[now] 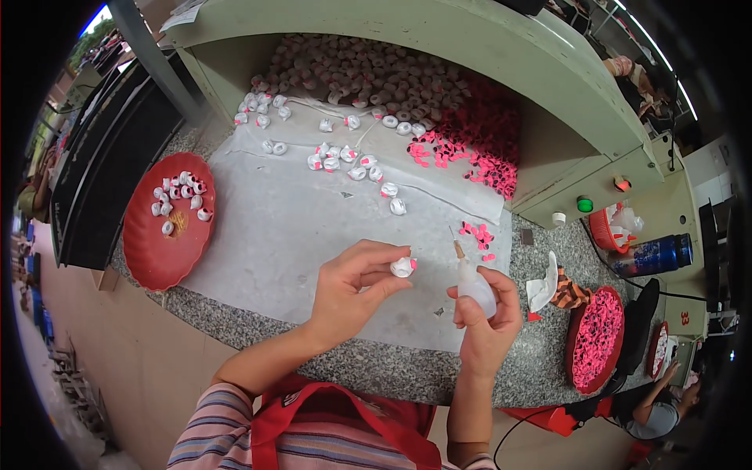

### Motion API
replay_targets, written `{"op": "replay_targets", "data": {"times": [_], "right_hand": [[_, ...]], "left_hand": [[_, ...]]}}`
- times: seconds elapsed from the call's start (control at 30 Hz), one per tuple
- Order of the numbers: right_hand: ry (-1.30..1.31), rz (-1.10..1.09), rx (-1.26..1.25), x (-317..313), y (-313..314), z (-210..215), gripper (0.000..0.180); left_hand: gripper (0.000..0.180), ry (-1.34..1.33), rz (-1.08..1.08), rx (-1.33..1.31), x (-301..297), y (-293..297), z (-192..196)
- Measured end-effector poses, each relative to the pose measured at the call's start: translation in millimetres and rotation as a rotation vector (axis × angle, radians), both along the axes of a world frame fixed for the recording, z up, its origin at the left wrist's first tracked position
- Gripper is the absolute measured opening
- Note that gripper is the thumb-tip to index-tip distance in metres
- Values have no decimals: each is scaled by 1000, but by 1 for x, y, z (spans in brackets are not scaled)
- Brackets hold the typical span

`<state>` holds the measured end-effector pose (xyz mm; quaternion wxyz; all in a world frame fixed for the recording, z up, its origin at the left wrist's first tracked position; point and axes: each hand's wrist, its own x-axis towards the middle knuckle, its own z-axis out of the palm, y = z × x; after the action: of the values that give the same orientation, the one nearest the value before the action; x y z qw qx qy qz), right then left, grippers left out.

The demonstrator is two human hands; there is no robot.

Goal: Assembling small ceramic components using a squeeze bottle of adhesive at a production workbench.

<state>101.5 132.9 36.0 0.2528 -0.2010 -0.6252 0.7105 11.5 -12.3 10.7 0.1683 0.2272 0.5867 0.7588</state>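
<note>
The left hand (pixel 354 287) pinches a small white piece with a pink patch (pixel 403 268) between thumb and fingertips, above a white sheet (pixel 266 211). Just right of it, the right hand (pixel 492 313) grips a translucent squeeze bottle (pixel 475 291), its thin tip upward. Loose pink bits (pixel 480 234) lie beyond the tip. Farther left, a red dish (pixel 153 251) holds white pieces; the shaded heap (pixel 352 69) behind seems to be more.

A pale green cabinet (pixel 392 17) arches over the speckled grey counter (pixel 376 376) — tan floor (pixel 157 376) sweeping away left, greenery (pixel 95 21) in daylight beyond — and upper right, a strip light (pixel 656 45) glares!
</note>
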Motion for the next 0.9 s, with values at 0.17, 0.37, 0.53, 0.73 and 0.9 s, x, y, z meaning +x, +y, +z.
{"op": "replay_targets", "data": {"times": [0.17,0.37,0.53,0.73,0.9], "right_hand": [[56,-39,255,6,0,15,35],[103,-79,419,10,-10,0,35],[28,-93,219,8,-10,-1,31],[50,-30,393,17,-18,-1,25],[57,-22,502,18,-17,-4,24]], "left_hand": [[33,-27,27,43,2,2,0],[29,-104,14,49,2,5,-3],[28,62,94,11,2,6,-6],[27,43,79,20,2,5,-6],[26,43,80,24,2,5,-7]]}}
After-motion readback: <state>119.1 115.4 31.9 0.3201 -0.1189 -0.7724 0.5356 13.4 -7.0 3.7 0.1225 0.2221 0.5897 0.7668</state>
